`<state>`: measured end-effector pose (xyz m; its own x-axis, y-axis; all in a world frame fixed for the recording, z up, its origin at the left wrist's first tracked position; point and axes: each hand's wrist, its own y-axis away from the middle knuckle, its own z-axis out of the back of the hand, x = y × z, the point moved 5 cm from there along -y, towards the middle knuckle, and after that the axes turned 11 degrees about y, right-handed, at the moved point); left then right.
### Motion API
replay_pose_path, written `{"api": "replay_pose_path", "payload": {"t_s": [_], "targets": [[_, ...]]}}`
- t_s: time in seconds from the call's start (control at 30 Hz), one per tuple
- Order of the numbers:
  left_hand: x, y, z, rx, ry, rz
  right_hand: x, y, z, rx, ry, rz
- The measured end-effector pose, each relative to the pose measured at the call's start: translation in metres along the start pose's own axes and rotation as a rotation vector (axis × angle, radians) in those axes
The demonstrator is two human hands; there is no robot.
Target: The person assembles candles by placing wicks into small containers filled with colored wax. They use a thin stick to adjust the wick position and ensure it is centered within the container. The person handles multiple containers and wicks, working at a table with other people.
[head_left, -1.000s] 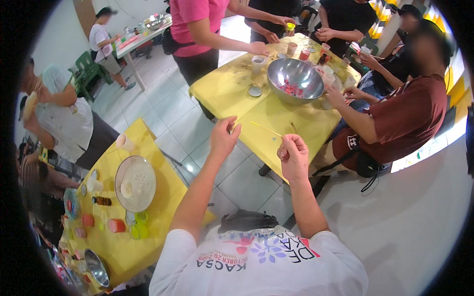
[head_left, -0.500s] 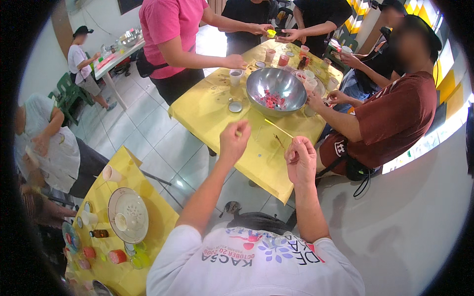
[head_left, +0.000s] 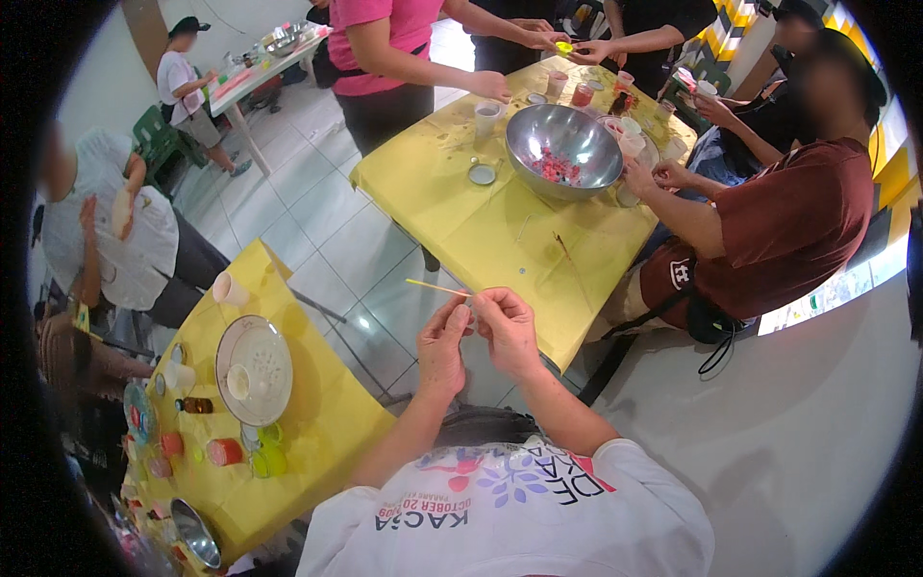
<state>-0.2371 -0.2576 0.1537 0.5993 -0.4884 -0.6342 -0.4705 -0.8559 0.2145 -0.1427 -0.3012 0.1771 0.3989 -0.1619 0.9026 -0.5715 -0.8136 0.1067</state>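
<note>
In front of my chest, both hands meet at the fingertips. A thin yellow stick (head_left: pixel 435 287) juts out to the left from between them, its near end paler. My right hand (head_left: pixel 510 332) pinches that end with thumb and fingers. The closed fingertips of my left hand (head_left: pixel 440 351) press together right beside it and seem to grip it too; a small greyish-clear spot shows between the hands, too small to name. Beyond them, a large metal bowl (head_left: pixel 524 135) with red and dark pieces (head_left: pixel 558 167) inside stands on a yellow-covered table (head_left: pixel 481 250).
A second yellow-covered table (head_left: pixel 317 433) at lower left bears a floral plate (head_left: pixel 258 404), a plastic cup (head_left: pixel 229 289) and a brown bottle (head_left: pixel 195 406). Several people stand or sit around, one in a maroon shirt (head_left: pixel 788 231) close at right. A round lid (head_left: pixel 481 174) lies near the bowl.
My hands were apart, the right holding the stick out over the table. They have drawn back and come together, and the stick now points left. The view has shifted slightly.
</note>
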Motion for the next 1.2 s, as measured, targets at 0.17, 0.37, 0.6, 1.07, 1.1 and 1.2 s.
{"api": "replay_pose_path", "payload": {"t_s": [0.17, 0.37, 0.6, 1.07, 1.1, 1.2], "targets": [[-0.016, 0.021, 0.016, -0.086, 0.043, -0.086, -0.021, 0.019, -0.018, 0.097, -0.01, -0.115], [-0.037, 0.037, 0.042, -0.133, 0.063, -0.18, -0.045, 0.037, -0.043, 0.21, -0.102, -0.221], [-0.068, 0.054, 0.069, -0.136, 0.013, -0.304, -0.069, 0.057, -0.086, 0.251, -0.256, -0.317], [-0.087, 0.223, 0.272, -0.576, -0.579, -0.273, -0.114, 0.103, -0.118, 0.301, -0.218, -0.405], [-0.088, 0.24, 0.295, -0.675, -0.582, -0.267, -0.119, 0.108, -0.122, 0.314, -0.192, -0.423], [-0.1, 0.279, 0.344, -0.924, -0.678, -0.314, -0.136, 0.119, -0.133, 0.342, -0.121, -0.457]]}}
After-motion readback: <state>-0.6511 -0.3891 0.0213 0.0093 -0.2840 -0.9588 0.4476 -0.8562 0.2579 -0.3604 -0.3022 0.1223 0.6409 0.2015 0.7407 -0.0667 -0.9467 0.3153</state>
